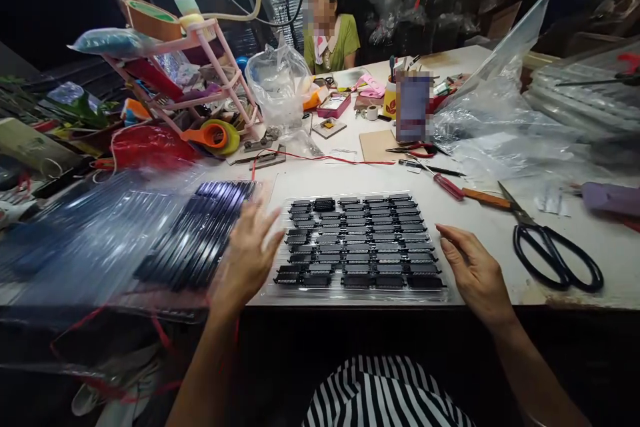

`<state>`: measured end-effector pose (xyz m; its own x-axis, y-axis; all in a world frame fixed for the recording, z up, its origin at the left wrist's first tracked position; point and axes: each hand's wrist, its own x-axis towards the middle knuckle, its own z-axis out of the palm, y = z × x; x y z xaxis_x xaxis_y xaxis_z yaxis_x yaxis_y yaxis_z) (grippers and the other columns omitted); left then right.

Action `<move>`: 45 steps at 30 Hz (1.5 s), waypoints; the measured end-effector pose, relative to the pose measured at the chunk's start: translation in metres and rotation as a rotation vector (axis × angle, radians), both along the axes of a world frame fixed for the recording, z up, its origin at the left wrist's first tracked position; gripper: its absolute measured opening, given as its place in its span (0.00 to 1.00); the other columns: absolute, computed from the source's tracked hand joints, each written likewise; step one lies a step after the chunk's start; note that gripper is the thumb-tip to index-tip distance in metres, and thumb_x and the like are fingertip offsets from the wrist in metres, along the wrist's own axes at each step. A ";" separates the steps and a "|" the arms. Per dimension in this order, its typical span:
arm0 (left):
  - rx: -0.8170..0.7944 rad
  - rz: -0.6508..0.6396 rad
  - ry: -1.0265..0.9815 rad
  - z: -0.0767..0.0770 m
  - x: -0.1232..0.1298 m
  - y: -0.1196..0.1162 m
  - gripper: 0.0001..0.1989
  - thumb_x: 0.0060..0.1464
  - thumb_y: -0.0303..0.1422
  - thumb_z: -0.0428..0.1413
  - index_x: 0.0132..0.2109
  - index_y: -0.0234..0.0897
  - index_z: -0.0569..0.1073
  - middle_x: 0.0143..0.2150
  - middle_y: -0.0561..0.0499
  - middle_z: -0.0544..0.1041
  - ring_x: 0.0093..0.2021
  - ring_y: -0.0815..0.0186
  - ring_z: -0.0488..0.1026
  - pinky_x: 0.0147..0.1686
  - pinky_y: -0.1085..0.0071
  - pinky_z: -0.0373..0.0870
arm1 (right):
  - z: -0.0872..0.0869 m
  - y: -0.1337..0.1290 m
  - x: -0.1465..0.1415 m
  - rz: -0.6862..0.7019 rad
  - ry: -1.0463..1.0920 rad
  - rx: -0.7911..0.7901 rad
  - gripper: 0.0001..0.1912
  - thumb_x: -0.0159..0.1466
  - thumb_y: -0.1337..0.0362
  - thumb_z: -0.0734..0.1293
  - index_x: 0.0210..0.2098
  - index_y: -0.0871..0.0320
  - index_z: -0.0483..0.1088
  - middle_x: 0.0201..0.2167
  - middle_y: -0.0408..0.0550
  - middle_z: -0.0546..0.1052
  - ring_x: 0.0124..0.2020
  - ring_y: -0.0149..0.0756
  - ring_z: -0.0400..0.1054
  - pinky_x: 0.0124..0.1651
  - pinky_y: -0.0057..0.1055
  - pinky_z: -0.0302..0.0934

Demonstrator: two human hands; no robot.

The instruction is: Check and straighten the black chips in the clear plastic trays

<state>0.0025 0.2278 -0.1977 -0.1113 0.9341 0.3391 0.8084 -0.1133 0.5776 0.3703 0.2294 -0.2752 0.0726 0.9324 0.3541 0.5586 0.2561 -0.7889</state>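
Apparently empty, the wide-spread left hand [251,257] and closer-fingered right hand [477,277] flanked a clear plastic tray [360,294] of black toothed parts [387,258] on the white desk [325,178]; it seemed light, bendy, best held by opposite rims.

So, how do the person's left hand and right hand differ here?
The left hand spreads its fingers apart; the right hand holds its fingers close together.
The left hand is by the left side of the clear tray; the right hand is by its right side, nearer the scissors.
The left hand's fingertips look blurred; the right hand looks sharper.
Both are bare, with nothing visibly held.
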 end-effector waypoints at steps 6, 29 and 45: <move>-0.200 -0.192 0.515 -0.031 0.031 0.055 0.25 0.60 0.45 0.45 0.62 0.44 0.63 0.69 0.42 0.49 0.69 0.48 0.38 0.61 0.40 0.40 | -0.007 -0.003 -0.004 -0.015 0.083 0.013 0.14 0.67 0.60 0.59 0.49 0.54 0.70 0.47 0.50 0.73 0.51 0.41 0.66 0.56 0.43 0.60; -0.122 -0.068 -0.600 -0.024 -0.013 0.036 0.38 0.57 0.56 0.28 0.68 0.43 0.37 0.69 0.39 0.50 0.65 0.59 0.54 0.62 0.57 0.52 | 0.025 -0.006 -0.020 -0.006 0.098 0.089 0.11 0.67 0.62 0.60 0.43 0.57 0.72 0.40 0.49 0.76 0.43 0.37 0.71 0.48 0.35 0.65; -0.106 -0.028 -0.787 -0.043 0.038 -0.028 0.37 0.56 0.56 0.42 0.67 0.46 0.48 0.66 0.44 0.58 0.65 0.57 0.54 0.63 0.54 0.48 | 0.009 -0.007 -0.009 -0.010 0.084 0.030 0.12 0.66 0.62 0.61 0.46 0.56 0.71 0.43 0.48 0.75 0.46 0.37 0.69 0.52 0.35 0.62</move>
